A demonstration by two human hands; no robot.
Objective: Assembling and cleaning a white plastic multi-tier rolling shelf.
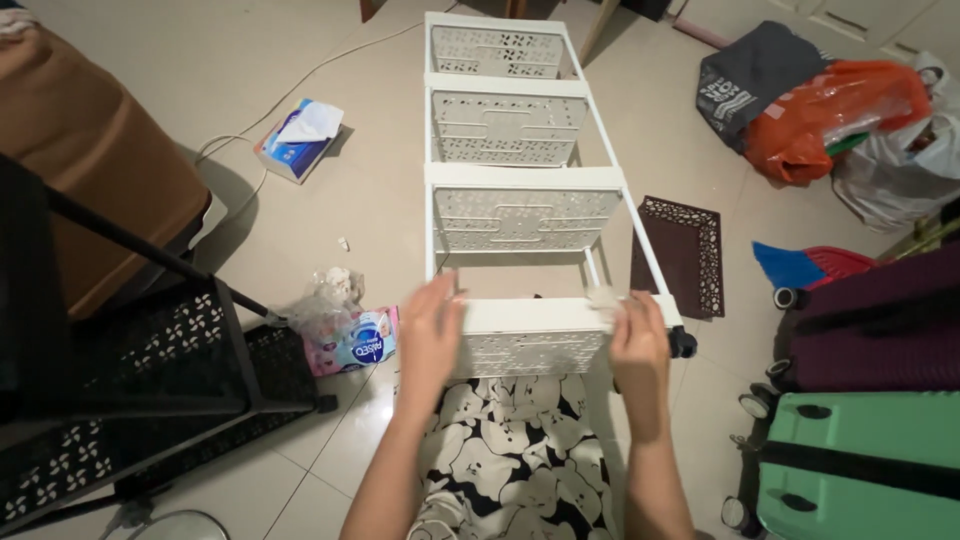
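A pale tiled floor (pixel 380 200) fills the view, cluttered around its edges. In the middle lies a white plastic shelf rack (pixel 520 200), tipped onto its back so that its patterned baskets face upward and run away from the person, with a small black wheel (pixel 683 343) at its near right corner. The left hand (pixel 430 335) lies flat with fingers spread on the left end of the nearest basket (pixel 530 340), and the right hand (pixel 638 340) grips the right end of the same basket at the rack's side post; the two hands are apart, one at each end. Below the basket the person's lap shows a black-and-white patterned cloth (pixel 510 450). To the left sit a black metal rack (pixel 130 380), a brown cushion (pixel 90 150), a crumpled tissue pack (pixel 350 335), and farther off a blue tissue box (pixel 298 140) beside a white cable (pixel 300 80). To the right lie a dark patterned panel (pixel 685 255), a green suitcase (pixel 860 470), a purple suitcase (pixel 880 330), and a heap of bags, one of them orange (pixel 830 115).
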